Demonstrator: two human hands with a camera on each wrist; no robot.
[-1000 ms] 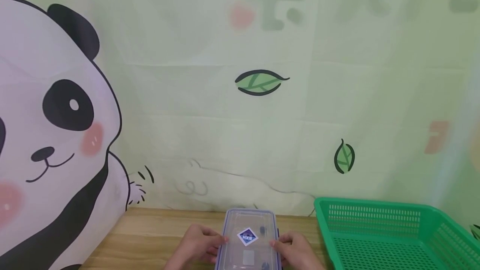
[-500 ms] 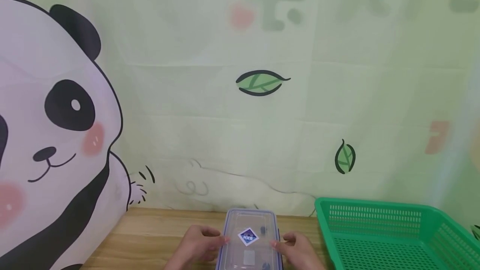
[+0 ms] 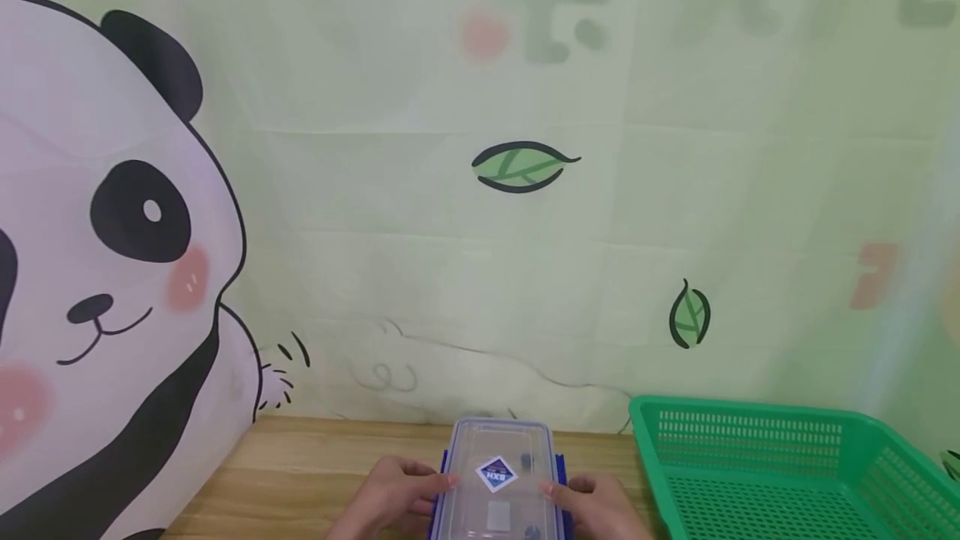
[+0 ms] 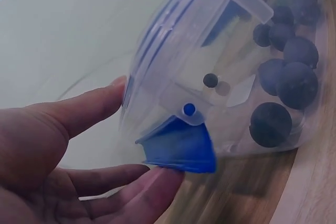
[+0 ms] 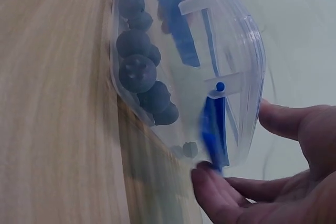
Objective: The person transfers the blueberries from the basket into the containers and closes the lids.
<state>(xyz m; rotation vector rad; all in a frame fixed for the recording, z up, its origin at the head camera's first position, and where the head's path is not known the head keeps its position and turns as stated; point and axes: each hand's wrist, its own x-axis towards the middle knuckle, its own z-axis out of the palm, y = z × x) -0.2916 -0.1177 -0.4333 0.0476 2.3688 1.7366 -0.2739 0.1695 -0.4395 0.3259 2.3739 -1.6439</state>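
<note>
A clear plastic food box [image 3: 498,440] with a diamond-shaped sticker [image 3: 497,474] on its lid stands on the table. Dark round balls [image 4: 296,85] lie inside it. My left hand [image 3: 393,494] has its thumb on the lid's left edge and its fingertips under a blue side clip [image 4: 181,142], which sticks out from the wall. On the other side, my right hand [image 3: 600,507] rests its thumb on the lid's right edge, with fingertips at the lower end of another blue clip [image 5: 214,129], blurred and tilted outward. The lid sits on the box.
A green perforated plastic basket [image 3: 652,457] stands on the table to the right of my right hand. Behind the wooden table [image 3: 300,465] hangs a pale green backdrop [image 3: 360,273] printed with a panda and leaves.
The blue clips on both sides of the box have swung outward and now show beyond its edges. The box, hands and basket stay in almost the same places.
</note>
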